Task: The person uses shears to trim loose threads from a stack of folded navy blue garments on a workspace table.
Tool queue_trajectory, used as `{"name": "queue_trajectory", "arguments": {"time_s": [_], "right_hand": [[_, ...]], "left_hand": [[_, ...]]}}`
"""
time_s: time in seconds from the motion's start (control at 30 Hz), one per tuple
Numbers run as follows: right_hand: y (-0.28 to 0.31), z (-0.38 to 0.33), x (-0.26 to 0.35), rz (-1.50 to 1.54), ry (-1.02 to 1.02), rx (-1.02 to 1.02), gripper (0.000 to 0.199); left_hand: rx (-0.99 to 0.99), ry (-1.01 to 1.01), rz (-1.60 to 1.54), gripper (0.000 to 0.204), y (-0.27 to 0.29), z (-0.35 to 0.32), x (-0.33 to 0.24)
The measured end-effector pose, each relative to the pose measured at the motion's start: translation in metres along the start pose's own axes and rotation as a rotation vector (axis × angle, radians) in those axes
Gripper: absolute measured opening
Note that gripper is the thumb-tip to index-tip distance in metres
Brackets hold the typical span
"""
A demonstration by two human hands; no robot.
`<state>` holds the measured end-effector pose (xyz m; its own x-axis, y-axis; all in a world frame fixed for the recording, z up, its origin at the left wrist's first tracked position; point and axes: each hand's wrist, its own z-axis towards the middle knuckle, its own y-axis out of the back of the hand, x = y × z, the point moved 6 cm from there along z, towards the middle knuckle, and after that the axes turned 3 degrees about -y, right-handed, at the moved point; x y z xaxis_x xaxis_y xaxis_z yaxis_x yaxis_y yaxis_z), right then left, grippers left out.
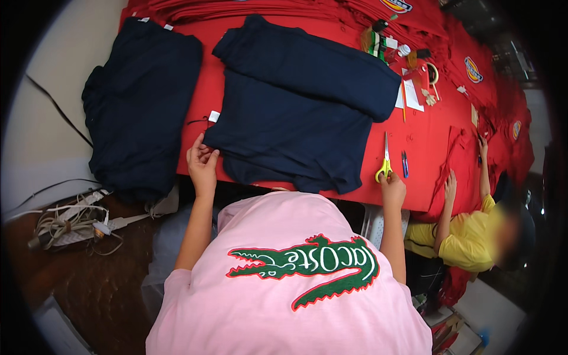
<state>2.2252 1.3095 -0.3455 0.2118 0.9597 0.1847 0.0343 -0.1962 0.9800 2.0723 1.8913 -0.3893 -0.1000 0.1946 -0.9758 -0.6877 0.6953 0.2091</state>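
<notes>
A folded navy garment lies across the red-covered table before me, one part doubled over along its far side. My left hand is closed at its near left corner, fingers and thumb pinching the edge. Close to those fingers is a small white tag with a dark thread beside it. My right hand grips the yellow handles of a pair of scissors at the table's near edge. The blades point away from me, to the right of the garment. A small blue tool, perhaps a pen or thread snips, lies next to the scissors.
Another navy garment pile hangs over the table's left end. Red garments are stacked behind. Tape dispenser, pencil and small bottles sit far right. A co-worker in yellow handles red cloth. Cables tangle at lower left.
</notes>
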Motion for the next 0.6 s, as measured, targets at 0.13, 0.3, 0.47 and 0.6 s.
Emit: {"name": "queue_trajectory", "arguments": {"time_s": [0.13,0.3,0.47,0.6], "right_hand": [[-0.002,-0.014,0.01,-0.187,-0.065,0.006,0.053],[0.017,-0.016,0.078,-0.207,-0.096,-0.009,0.073],[0.006,0.002,0.093,-0.152,-0.169,0.128,0.081],[0.0,0.0,0.076,-0.203,-0.144,0.162,0.073]], "left_hand": [[0.023,-0.064,0.225,0.056,-0.007,0.025,-0.006],[0.087,-0.031,0.001,0.039,-0.013,0.052,0.023],[0.189,0.1,0.024,0.029,-0.019,0.059,0.03],[0.179,0.058,0.03,0.028,-0.004,0.054,0.037]]}}
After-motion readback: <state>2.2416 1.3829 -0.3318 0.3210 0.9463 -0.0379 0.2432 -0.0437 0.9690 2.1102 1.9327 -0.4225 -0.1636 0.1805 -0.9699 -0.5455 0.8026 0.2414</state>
